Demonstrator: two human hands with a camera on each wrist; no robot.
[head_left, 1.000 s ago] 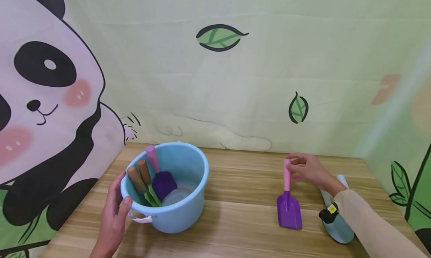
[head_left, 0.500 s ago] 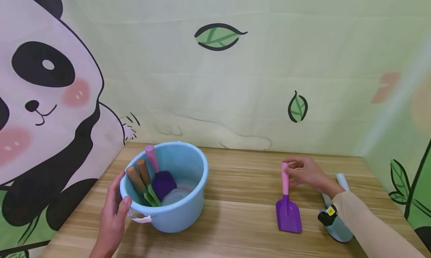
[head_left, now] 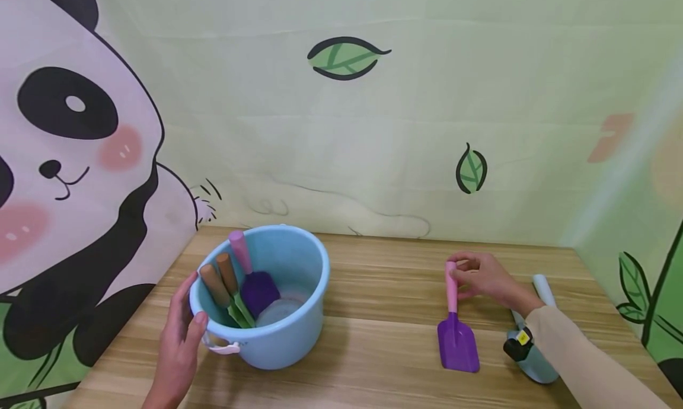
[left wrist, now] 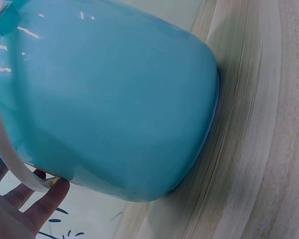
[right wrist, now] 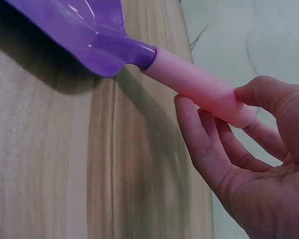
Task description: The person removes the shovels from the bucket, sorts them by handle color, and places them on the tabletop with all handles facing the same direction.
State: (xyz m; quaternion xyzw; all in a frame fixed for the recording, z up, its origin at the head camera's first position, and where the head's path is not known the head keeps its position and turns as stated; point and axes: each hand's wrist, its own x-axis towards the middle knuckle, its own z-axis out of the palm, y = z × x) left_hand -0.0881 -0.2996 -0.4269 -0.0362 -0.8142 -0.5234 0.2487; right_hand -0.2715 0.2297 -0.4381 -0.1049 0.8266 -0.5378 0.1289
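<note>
A light blue bucket stands on the table at the left, slightly tilted in the head view. My left hand holds its left side near the rim, beside the white bail handle. Inside lean a purple shovel with a pink handle and two brown-handled green tools, their lower ends partly hidden. At the right, my right hand pinches the pink handle of another purple shovel between thumb and fingers. Its blade points toward me; the right wrist view shows a shadow beneath the blade.
A light blue shovel lies on the table at the right, partly covered by my right forearm and wrist camera. Wood-grain table lies between the bucket and the held shovel. A printed panda backdrop rises along the table's back edge.
My right hand and the purple shovel have shifted slightly toward me and to the left. The left hand and the bucket stay nearly in place.
</note>
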